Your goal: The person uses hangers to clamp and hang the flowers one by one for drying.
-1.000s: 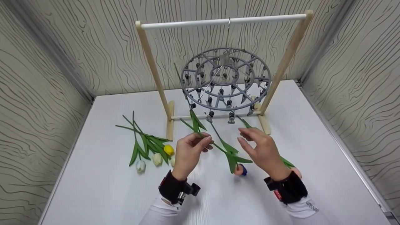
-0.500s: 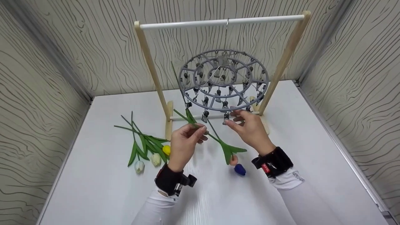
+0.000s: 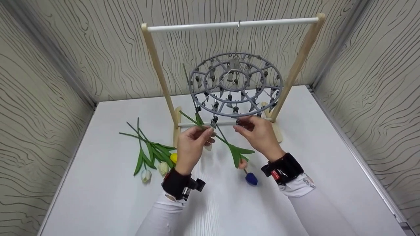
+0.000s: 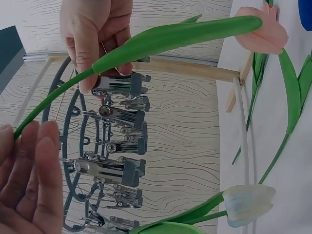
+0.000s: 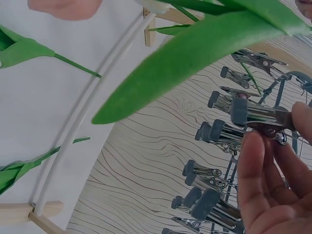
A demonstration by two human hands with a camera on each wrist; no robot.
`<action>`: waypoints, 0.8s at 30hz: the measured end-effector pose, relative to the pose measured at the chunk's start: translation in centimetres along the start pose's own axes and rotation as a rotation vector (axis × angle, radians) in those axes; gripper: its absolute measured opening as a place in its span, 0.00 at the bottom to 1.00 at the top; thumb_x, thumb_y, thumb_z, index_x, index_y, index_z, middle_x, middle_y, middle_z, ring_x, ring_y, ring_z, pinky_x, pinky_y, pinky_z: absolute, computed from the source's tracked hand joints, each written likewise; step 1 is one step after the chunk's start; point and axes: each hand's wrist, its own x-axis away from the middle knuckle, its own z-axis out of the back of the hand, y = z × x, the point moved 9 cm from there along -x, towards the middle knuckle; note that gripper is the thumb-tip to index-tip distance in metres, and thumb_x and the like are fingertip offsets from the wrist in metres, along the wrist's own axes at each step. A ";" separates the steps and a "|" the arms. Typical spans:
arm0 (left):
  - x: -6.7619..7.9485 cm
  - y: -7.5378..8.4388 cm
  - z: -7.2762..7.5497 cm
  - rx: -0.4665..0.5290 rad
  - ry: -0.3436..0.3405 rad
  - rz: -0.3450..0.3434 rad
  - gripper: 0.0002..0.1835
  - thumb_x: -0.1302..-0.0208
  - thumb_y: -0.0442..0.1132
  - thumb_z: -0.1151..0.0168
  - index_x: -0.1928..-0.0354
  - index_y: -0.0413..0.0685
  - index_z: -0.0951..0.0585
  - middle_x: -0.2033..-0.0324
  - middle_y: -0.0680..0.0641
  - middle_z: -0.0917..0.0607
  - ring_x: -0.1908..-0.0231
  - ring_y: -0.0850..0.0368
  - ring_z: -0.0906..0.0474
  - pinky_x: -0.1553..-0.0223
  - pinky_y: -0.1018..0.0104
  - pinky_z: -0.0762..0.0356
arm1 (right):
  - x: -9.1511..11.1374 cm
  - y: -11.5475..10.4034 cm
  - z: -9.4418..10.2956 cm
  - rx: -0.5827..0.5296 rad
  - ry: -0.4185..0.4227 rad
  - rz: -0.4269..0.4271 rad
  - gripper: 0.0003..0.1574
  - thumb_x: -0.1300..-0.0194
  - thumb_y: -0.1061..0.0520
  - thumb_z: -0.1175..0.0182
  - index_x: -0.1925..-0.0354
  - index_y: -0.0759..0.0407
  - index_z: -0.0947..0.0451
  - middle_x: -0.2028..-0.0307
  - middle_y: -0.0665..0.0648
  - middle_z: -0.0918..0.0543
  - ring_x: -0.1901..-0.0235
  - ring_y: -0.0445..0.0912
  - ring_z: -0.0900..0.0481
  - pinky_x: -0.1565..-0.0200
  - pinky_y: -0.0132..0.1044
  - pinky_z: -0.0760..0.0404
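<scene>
My left hand [image 3: 192, 147] pinches the stem of a peach-pink artificial tulip [image 3: 242, 164]. Its bloom points down and to the right, with green leaves [image 4: 180, 41] spread along the stem. At the front edge of the round grey clip hanger [image 3: 236, 114], my right hand [image 3: 261, 136] pinches a metal clip [image 5: 258, 114] with grey tips between thumb and fingers. The tulip's stem passes just left of that clip, apart from it. In the left wrist view a white tulip [image 4: 248, 204] hangs bloom outward beside the row of clips.
The hanger hooks over the white rod [image 3: 197, 27] of a wooden stand [image 3: 157, 62]. A blue tulip [image 3: 251, 179] lies on the white table [image 3: 108, 203] at front. White and yellow tulips [image 3: 163, 168] lie left, stems crossed. Several more clips [image 4: 122, 117] dangle around the ring.
My right hand has moved up and left from above the table to the front clip and now pinches it. My left hand has shifted slightly up and left with the tulip.
</scene>
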 end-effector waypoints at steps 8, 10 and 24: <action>-0.5 -0.3 0.1 0.005 0.015 0.012 0.09 0.35 0.36 0.33 0.59 0.35 0.15 0.70 0.42 0.12 0.74 0.46 0.14 0.73 0.60 0.15 | 0.3 0.3 0.6 -0.061 -0.004 -0.049 0.15 0.41 0.56 0.27 0.59 0.65 0.16 0.66 0.56 0.13 0.69 0.46 0.14 0.66 0.32 0.16; -0.6 -0.3 0.1 0.011 0.019 0.008 0.09 0.35 0.35 0.33 0.59 0.34 0.15 0.70 0.41 0.12 0.74 0.46 0.14 0.73 0.61 0.15 | 0.3 0.2 0.9 -0.067 0.007 -0.044 0.14 0.40 0.57 0.27 0.60 0.65 0.15 0.67 0.56 0.13 0.70 0.46 0.14 0.67 0.30 0.16; -1.0 -0.2 0.0 0.033 0.032 -0.001 0.09 0.35 0.34 0.33 0.60 0.32 0.16 0.70 0.40 0.12 0.75 0.46 0.15 0.73 0.61 0.15 | 1.0 -0.1 1.4 -0.149 0.030 -0.026 0.13 0.40 0.55 0.28 0.60 0.63 0.14 0.70 0.52 0.13 0.72 0.43 0.15 0.69 0.31 0.16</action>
